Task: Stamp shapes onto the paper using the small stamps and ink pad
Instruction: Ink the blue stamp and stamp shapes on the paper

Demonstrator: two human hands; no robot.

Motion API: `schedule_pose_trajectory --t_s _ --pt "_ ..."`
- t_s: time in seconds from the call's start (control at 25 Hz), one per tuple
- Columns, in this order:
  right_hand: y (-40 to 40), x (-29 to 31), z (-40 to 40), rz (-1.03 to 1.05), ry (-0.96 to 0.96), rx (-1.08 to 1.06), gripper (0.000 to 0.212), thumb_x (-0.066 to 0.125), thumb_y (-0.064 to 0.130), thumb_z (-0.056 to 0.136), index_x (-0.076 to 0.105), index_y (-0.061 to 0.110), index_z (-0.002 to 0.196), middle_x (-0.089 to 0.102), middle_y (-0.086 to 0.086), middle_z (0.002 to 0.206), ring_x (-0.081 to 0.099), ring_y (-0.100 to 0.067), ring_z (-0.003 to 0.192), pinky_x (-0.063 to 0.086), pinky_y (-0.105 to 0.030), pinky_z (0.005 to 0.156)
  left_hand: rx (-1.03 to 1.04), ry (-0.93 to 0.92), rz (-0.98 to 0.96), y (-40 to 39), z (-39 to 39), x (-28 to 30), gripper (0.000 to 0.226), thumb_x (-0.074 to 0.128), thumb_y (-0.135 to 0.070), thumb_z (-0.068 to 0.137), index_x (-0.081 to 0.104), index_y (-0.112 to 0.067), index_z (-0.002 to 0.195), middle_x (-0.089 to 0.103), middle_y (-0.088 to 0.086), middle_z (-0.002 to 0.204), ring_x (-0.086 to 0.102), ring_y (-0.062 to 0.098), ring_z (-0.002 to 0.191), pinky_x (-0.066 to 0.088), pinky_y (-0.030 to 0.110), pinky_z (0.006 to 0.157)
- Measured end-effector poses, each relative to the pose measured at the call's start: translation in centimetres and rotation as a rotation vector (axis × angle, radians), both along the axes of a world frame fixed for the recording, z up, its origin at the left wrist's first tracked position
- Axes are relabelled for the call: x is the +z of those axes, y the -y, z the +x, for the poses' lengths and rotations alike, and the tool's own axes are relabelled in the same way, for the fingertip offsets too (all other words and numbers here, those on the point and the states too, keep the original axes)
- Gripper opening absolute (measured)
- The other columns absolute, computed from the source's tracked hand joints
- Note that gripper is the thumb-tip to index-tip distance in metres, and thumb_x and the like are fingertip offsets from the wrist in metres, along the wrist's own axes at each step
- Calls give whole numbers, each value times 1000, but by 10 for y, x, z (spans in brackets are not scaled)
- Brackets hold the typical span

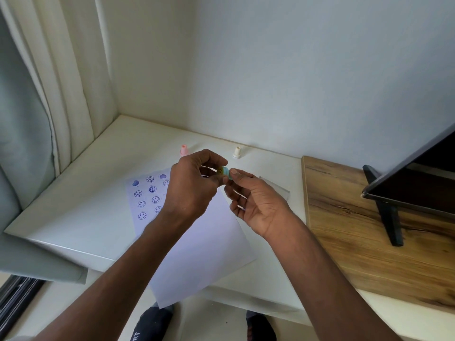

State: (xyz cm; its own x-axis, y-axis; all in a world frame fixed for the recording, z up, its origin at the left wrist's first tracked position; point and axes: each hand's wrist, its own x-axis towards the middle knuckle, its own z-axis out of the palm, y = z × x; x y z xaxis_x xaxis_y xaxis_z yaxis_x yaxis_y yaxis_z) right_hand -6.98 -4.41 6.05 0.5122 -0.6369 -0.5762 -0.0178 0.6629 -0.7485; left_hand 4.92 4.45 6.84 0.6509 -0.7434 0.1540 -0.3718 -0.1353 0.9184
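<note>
A white sheet of paper (197, 242) lies on the white table, its far left part covered with several blue smiley and cloud prints (147, 195). Both hands hover above the paper's far edge. My left hand (192, 185) and my right hand (253, 203) pinch one small teal stamp (225, 172) between their fingertips, its yellowish round face turned toward me. A pink stamp (183, 149) and a white stamp (237, 152) stand upright near the wall behind the hands. No ink pad shows.
A clear plastic piece (278, 189) lies right of my right hand. A wooden board (357, 230) carries a dark screen on a black stand (391, 217) at the right. Curtains (49, 107) hang at the left. The white table's front edge (73, 249) is near me.
</note>
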Motion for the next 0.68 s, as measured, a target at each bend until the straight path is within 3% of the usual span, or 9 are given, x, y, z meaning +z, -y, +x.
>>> schedule_pose_trajectory --t_s 0.2,0.32,0.48,0.56,0.6,0.68 --pt "-6 -6 8 276 84 24 29 82 24 86 74 8 109 77 -6 86 67 -12 70 49 -24 53 -53 62 33 -12 12 -2 47 86 -11 79 70 -25 121 72 -11 103 68 7 91 59 23 75" --pt "-3 -10 21 193 61 -17 21 82 21 85 75 12 103 79 -6 97 65 -9 64 41 -22 53 -25 175 254 -23 33 -11 49 84 -23 82 65 -25 127 68 -7 113 64 14 99 46 24 77" --pt "6 -18 52 -326 -164 -155 22 84 19 81 73 15 99 82 -6 96 69 -12 61 45 -23 50 -61 441 708 -37 53 -24 60 76 -34 85 53 -24 140 55 6 130 52 29 120 45 40 95" --pt "16 -23 75 -678 -316 -181 19 85 26 76 74 21 91 80 3 87 73 -15 68 58 -30 65 -135 488 832 -40 50 -26 72 75 -39 83 43 -28 147 43 8 140 42 33 129 44 47 102" --pt "22 -26 87 -832 -420 -152 20 84 31 74 73 24 88 79 9 85 74 -15 76 59 -33 74 -166 521 876 -41 49 -28 77 75 -42 83 39 -30 150 37 8 145 37 35 133 42 48 104" --pt "34 -33 116 -1041 -591 -78 19 81 33 76 71 26 91 77 13 89 73 -15 88 54 -31 78 -209 573 927 -41 48 -33 83 74 -44 82 33 -32 152 29 9 150 31 37 137 37 50 108"
